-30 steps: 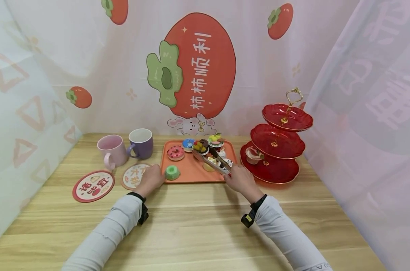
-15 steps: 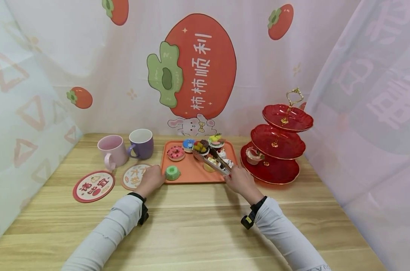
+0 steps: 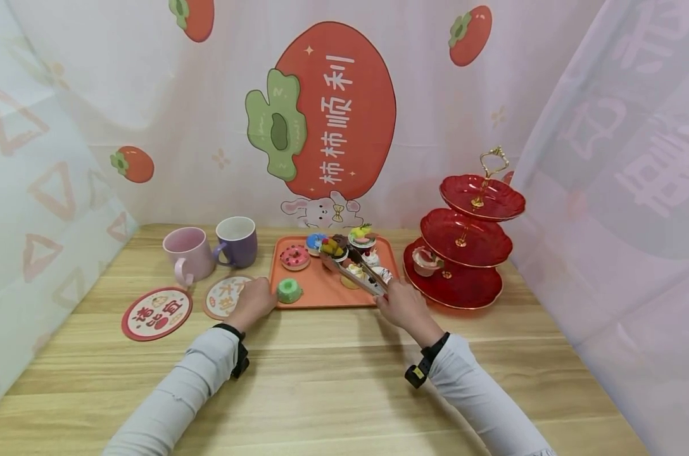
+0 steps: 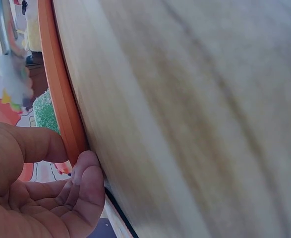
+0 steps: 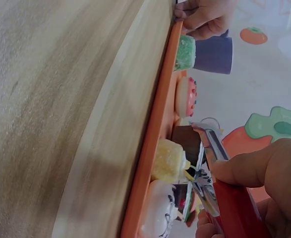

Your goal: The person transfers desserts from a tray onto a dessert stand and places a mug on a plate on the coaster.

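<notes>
My left hand (image 3: 254, 303) pinches the front left corner of an orange tray (image 3: 322, 297) between thumb and fingers; the left wrist view shows this grip on the rim. A pair of tongs (image 5: 215, 146) with a red handle is held in my right hand (image 3: 404, 305). Over the tray, the tongs' tips reach a fruit-topped toy cake (image 3: 333, 247); how firmly they hold it is hard to tell. Near it lie a pink donut (image 3: 295, 256), a blue-topped donut (image 3: 316, 242), a green ring cake (image 3: 289, 290), a yellow cake (image 3: 353, 277) and several other toy sweets.
A red three-tier stand (image 3: 464, 285) is right of the tray, with a toy cupcake (image 3: 426, 261) on its bottom tier. Left of the tray are a pink mug (image 3: 189, 250), a purple mug (image 3: 239, 244) and two round coasters (image 3: 158, 313). A printed curtain (image 3: 208, 114) hangs behind.
The tongs' tips and the fruit-topped cake have shifted slightly left, and the cake looks a little more tilted. My left hand and the tray have stayed in place.
</notes>
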The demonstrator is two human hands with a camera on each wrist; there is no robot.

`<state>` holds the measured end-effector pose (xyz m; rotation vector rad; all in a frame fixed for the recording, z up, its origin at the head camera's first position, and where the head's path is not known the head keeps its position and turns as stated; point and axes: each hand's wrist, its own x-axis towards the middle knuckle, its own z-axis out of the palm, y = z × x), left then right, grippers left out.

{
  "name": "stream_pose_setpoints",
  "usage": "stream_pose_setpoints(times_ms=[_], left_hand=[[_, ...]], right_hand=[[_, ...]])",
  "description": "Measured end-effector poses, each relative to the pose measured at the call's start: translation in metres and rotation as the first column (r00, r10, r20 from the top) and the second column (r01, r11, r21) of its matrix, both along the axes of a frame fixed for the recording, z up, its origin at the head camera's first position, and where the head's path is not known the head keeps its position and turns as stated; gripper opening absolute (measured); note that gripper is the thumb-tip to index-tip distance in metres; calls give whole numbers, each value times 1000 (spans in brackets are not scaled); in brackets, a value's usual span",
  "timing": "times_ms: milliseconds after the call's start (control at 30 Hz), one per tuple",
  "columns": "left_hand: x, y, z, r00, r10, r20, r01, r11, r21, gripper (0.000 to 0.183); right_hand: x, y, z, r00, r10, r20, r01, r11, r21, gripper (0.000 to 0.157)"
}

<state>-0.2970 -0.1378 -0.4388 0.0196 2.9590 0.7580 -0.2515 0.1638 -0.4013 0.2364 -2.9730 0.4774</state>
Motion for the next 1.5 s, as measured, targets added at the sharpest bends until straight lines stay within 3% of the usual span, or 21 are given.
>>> stream_pose_setpoints(times_ms=[400,600,1000,1167,1500], left_hand=[[1,-1,0,1000,-17,-19,17,1000,4,17],[1,0,-1,1000,-17,-25,17,1000,3,18],[2,-1,-2,1000,-17,-20,18,1000,8,18],[3,-1,-2,1000,-28,-9,28,1000,11,18],[1,-3,-2,999,-31,-37,31,1000,0,18]], right_hand=[[20,7,15,1000,22,16,-22,1000,11,28],[31,20,20,999,27,-47,-28,999,-19,24],[57,51,21,993,23,-117,-24,1000,-5,23],[67,65,19,992,-5,-126,0,999,-42,20],[76,89,16,996,-41,-82,32,994,-104,18]])
